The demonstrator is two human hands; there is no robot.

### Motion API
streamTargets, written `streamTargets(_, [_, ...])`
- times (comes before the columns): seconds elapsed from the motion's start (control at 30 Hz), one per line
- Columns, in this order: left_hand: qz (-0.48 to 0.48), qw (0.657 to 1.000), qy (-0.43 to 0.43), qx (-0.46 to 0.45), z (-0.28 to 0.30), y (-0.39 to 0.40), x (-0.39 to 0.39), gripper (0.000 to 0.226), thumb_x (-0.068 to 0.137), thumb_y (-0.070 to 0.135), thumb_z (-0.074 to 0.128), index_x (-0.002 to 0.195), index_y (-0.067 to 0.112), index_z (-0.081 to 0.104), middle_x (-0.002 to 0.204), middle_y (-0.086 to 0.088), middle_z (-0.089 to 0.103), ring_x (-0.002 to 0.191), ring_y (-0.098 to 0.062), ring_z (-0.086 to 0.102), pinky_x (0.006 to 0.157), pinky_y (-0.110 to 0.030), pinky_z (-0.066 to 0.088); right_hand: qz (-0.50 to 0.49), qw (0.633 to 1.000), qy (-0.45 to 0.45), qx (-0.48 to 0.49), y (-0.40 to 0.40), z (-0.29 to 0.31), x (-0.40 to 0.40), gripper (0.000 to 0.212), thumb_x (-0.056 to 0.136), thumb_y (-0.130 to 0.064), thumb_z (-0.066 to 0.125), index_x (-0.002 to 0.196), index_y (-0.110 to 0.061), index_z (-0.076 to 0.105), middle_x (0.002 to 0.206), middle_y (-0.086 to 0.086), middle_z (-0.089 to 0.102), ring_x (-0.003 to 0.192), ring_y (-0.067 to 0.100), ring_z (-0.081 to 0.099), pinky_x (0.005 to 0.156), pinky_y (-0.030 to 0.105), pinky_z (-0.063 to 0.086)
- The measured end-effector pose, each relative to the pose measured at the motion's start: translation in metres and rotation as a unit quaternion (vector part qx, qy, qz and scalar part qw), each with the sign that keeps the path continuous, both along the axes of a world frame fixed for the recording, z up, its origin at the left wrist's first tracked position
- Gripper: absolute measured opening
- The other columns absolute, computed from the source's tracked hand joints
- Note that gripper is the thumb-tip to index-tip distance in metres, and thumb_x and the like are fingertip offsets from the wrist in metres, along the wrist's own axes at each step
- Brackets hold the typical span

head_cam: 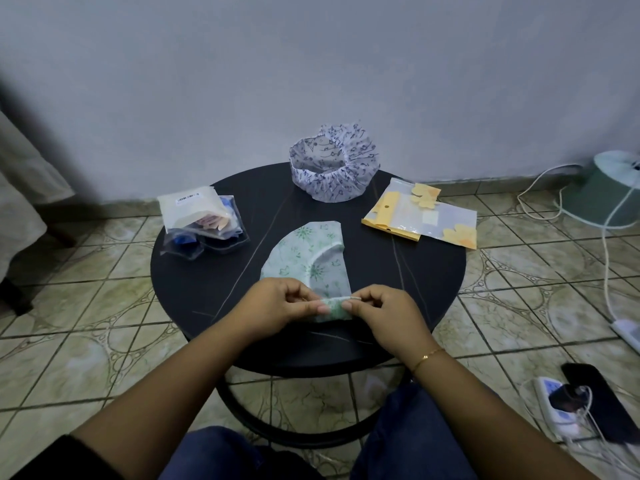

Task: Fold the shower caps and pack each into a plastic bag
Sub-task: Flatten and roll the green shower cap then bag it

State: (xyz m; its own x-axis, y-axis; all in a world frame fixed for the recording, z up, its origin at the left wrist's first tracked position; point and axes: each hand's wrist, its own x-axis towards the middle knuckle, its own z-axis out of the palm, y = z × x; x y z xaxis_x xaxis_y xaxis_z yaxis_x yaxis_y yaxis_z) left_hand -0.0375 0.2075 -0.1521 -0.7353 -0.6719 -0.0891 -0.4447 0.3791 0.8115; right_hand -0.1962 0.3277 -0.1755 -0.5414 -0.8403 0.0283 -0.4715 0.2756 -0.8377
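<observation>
A green floral shower cap [308,258] lies flattened on the round black table [194,282], its near end rolled up. My left hand [280,304] and my right hand [384,311] pinch that rolled near edge from either side, thumbs almost meeting. A white cap with blue print [334,168] stands puffed open at the table's far edge. Empty plastic bags with yellow flower print [420,214] lie at the right of the table.
A pile of filled clear bags [202,225] sits at the table's left. On the tiled floor to the right lie a white cable [606,271], a power strip [554,407] and a dark phone [595,400]. A pale green round object [606,188] stands by the wall.
</observation>
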Motion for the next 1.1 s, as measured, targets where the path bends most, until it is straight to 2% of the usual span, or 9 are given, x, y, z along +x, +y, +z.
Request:
streamTargets(0.2, [0.052,0.998,0.003,0.026,0.003,-0.002,-0.001,0.008,0.071,0.033,0.079,0.071,0.027,0.076,0.076,0.008,0.073,0.069,0.002,0.062,0.062,-0.007,0.044,-0.022,0.998,-0.040,0.032,-0.004,0.008,0.002,0.016,0.081,-0.040,0.069,0.069,-0.029,0.069,0.081,-0.015,0.068,0.087,0.014,0.063,0.093,0.046,0.046])
streamTargets(0.37, [0.069,0.997,-0.008,0.026,-0.001,-0.006,-0.006,0.014,0.075,0.036,0.076,0.078,0.022,0.077,0.074,0.001,0.072,0.062,0.000,0.056,0.055,-0.008,0.042,-0.047,0.998,-0.014,0.050,-0.010,0.009,0.009,0.019,0.085,-0.043,0.063,0.072,-0.029,0.067,0.079,-0.019,0.063,0.091,0.014,0.061,0.098,0.046,0.040])
streamTargets(0.6, [0.061,0.997,-0.042,0.019,0.001,-0.011,-0.014,0.017,0.075,0.037,0.077,0.070,0.020,0.073,0.051,0.012,0.058,0.043,0.008,0.048,0.044,-0.006,0.034,-0.047,0.971,0.233,0.021,-0.009,0.004,0.017,0.026,0.090,-0.037,0.056,0.113,-0.026,0.061,0.110,-0.004,0.054,0.105,0.018,0.051,0.087,0.035,0.036])
streamTargets(0.7, [0.059,0.997,-0.052,0.014,0.003,-0.011,-0.015,0.018,0.075,0.036,0.077,0.072,0.018,0.073,0.045,0.014,0.055,0.041,0.008,0.046,0.043,-0.005,0.033,0.016,0.928,0.370,-0.038,-0.004,-0.001,0.020,0.022,0.082,-0.035,0.054,0.096,-0.029,0.071,0.101,-0.012,0.066,0.095,0.016,0.060,0.074,0.029,0.035])
streamTargets(0.8, [0.055,0.997,-0.054,0.000,0.003,-0.009,-0.014,0.018,0.076,0.037,0.076,0.076,0.019,0.074,0.057,0.011,0.062,0.053,0.005,0.051,0.050,-0.009,0.037,0.057,0.918,0.392,0.012,0.001,-0.004,0.017,0.036,0.083,-0.043,0.041,0.097,-0.033,0.072,0.101,-0.019,0.069,0.093,0.012,0.063,0.072,0.028,0.035])
streamTargets(0.9, [0.047,0.995,-0.052,-0.077,-0.006,-0.005,-0.012,0.020,0.081,0.034,0.072,0.096,0.022,0.071,0.088,0.007,0.065,0.080,-0.007,0.061,0.072,-0.019,0.046,0.089,0.920,0.378,0.057,0.005,-0.006,0.014,0.044,0.086,-0.047,0.033,0.110,-0.034,0.068,0.113,-0.019,0.066,0.102,0.014,0.061,0.075,0.032,0.038])
streamTargets(0.97, [0.035,0.975,-0.037,-0.217,-0.015,0.001,-0.007,0.021,0.086,0.034,0.066,0.105,0.024,0.069,0.103,0.012,0.055,0.086,-0.010,0.059,0.080,-0.026,0.049,0.117,0.919,0.366,0.083,0.005,-0.004,0.013,0.060,0.085,-0.054,0.017,0.126,-0.037,0.057,0.131,-0.021,0.055,0.120,0.014,0.049,0.087,0.036,0.032])
streamTargets(1.03, [-0.018,0.922,-0.014,-0.386,-0.022,0.001,-0.002,0.023,0.087,0.035,0.055,0.091,0.022,0.074,0.101,0.008,0.060,0.081,-0.014,0.061,0.075,-0.026,0.049,0.134,0.917,0.359,0.109,0.006,-0.005,0.011,0.070,0.082,-0.058,0.003,0.137,-0.040,0.042,0.144,-0.024,0.039,0.133,0.011,0.031,0.096,0.033,0.023])
streamTargets(1.1, [-0.076,0.888,-0.016,-0.454,-0.029,-0.003,0.005,0.033,0.085,0.040,0.049,0.084,0.021,0.076,0.087,0.007,0.067,0.076,-0.015,0.064,0.072,-0.025,0.045,0.144,0.916,0.356,0.118,0.007,-0.005,0.009,0.056,0.092,-0.056,0.011,0.142,-0.041,0.033,0.149,-0.024,0.029,0.140,0.009,0.019,0.102,0.031,0.016])
